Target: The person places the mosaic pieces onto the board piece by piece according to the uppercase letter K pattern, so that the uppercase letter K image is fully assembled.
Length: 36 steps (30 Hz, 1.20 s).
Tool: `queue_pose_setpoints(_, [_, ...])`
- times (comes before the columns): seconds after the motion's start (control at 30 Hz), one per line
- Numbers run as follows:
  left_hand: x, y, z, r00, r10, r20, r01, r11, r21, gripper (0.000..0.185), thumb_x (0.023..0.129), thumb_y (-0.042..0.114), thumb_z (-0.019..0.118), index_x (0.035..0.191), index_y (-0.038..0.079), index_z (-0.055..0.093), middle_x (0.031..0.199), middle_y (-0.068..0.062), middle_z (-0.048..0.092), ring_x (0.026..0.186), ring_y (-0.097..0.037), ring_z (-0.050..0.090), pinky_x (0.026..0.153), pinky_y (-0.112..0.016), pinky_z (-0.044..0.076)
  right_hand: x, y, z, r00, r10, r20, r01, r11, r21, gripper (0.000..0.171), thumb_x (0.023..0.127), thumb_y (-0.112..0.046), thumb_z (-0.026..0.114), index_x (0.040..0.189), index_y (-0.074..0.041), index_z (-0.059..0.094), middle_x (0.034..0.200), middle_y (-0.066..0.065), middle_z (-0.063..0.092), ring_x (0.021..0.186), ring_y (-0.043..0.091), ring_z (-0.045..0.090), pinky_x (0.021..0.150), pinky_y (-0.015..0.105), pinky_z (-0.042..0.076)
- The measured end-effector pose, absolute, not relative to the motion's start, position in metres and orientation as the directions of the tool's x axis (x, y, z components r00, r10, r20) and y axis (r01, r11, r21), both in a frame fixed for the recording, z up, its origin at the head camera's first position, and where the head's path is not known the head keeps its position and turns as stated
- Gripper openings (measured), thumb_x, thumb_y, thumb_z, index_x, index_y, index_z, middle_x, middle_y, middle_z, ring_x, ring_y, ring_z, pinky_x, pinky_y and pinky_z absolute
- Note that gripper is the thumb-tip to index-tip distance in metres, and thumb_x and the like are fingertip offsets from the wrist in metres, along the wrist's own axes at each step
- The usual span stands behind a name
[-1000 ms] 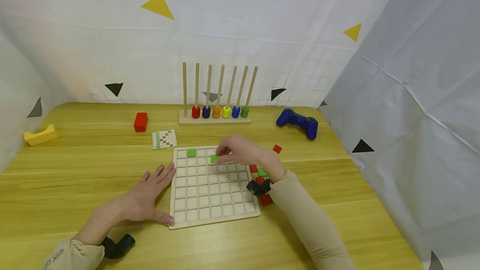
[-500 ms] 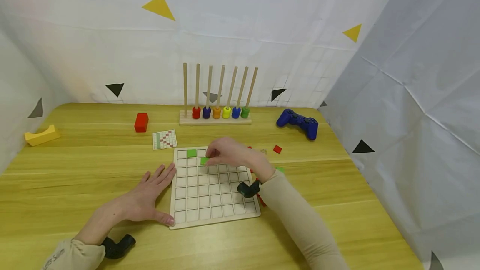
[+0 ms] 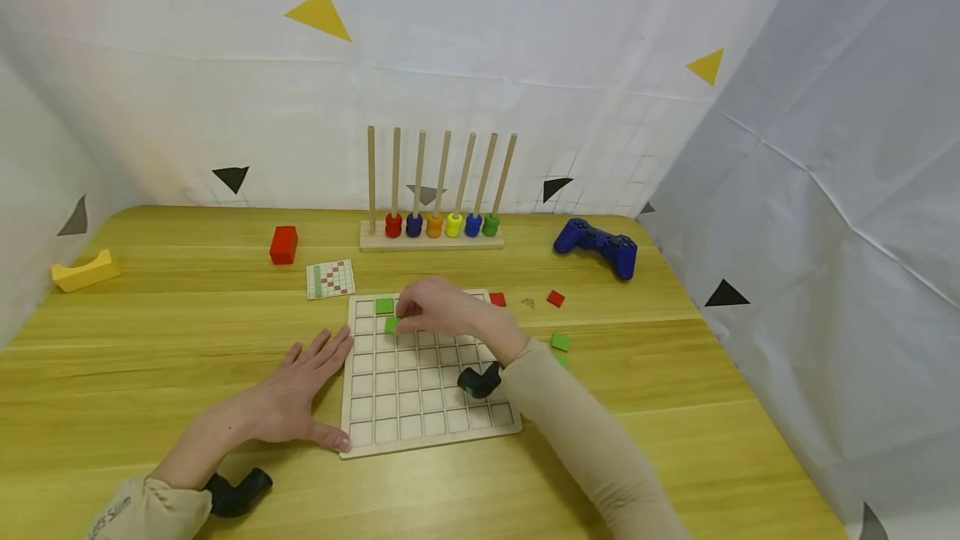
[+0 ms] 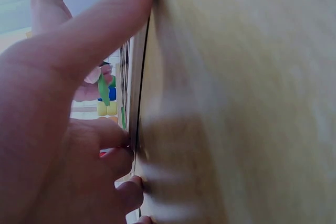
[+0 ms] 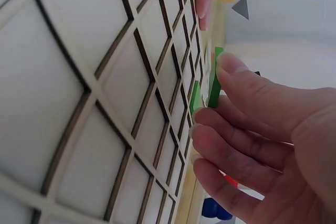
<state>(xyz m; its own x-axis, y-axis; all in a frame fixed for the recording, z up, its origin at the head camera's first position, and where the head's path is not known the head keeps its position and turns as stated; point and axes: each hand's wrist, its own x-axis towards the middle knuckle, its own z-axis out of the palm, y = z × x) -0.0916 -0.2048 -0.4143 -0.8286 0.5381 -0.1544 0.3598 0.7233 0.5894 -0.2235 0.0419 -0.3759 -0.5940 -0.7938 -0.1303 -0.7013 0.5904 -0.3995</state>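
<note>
A wooden grid board [image 3: 420, 419] lies on the table with one green tile [image 3: 384, 305] in its top row. My right hand [image 3: 402, 317] reaches over the board's upper left and pinches a second green tile [image 3: 392, 324] just below that one. In the right wrist view the pinched tile [image 5: 215, 85] stands on edge close above the cells, beside the seated green tile [image 5: 195, 97]. My left hand [image 3: 311, 386] lies flat on the table, its straight fingers [image 4: 123, 161] touching the board's left edge [image 4: 137, 129].
A peg rack with coloured rings [image 3: 435, 223] stands at the back, with a red block [image 3: 282, 244], a yellow block [image 3: 84, 271] and a pattern card [image 3: 330, 278] to its left. A blue game controller [image 3: 596, 244] and loose red [image 3: 555, 298] and green [image 3: 560, 342] tiles lie to the right.
My right hand has carried the green tile leftward across the board's upper rows, uncovering loose tiles at the board's right. The left hand has stayed still.
</note>
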Motion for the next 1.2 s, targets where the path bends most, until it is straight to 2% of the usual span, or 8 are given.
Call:
queue_pose_setpoints(0.53, [-0.092,-0.205,-0.414,-0.827,0.538,-0.164,0.355,0.725,0.590,0.135,0.067,0.068,0.078,0.159,-0.001,0.008,0.167,-0.020,0.000,0.151,-0.047,-0.004,0.115,-0.070,-0.002,-0.227,0.020,-0.386,-0.626,-0.760,-0.172,-0.683,0.642,-0.349,0.024,0.092,-0.032,0.073,0.105,-0.012,0.073,0.091,-0.005,0.070,0.080,0.005,0.061,0.075,0.018,0.050])
queue_pose_setpoints(0.8, [-0.092,-0.205,-0.414,-0.828,0.535,-0.166,0.353,0.729,0.586,0.135,0.067,0.068,0.079,0.159,-0.001,0.008,0.167,-0.021,0.001,0.151,-0.047,-0.004,0.115,-0.071,-0.002,-0.226,0.019,-0.388,-0.660,-0.733,-0.161,-0.647,0.665,-0.374,0.021,0.092,-0.030,0.073,0.104,-0.013,0.072,0.088,-0.007,0.068,0.079,0.005,0.060,0.073,0.019,0.050])
queue_pose_setpoints(1.2, [-0.092,-0.205,-0.413,-0.827,0.537,-0.164,0.352,0.723,0.594,0.135,0.067,0.068,0.079,0.159,-0.001,0.008,0.167,-0.021,0.000,0.151,-0.048,-0.004,0.115,-0.071,-0.003,-0.227,0.018,-0.390,-0.670,-0.727,-0.151,-0.648,0.672,-0.359,0.022,0.091,-0.030,0.075,0.104,-0.013,0.072,0.089,-0.006,0.067,0.079,0.006,0.060,0.073,0.020,0.050])
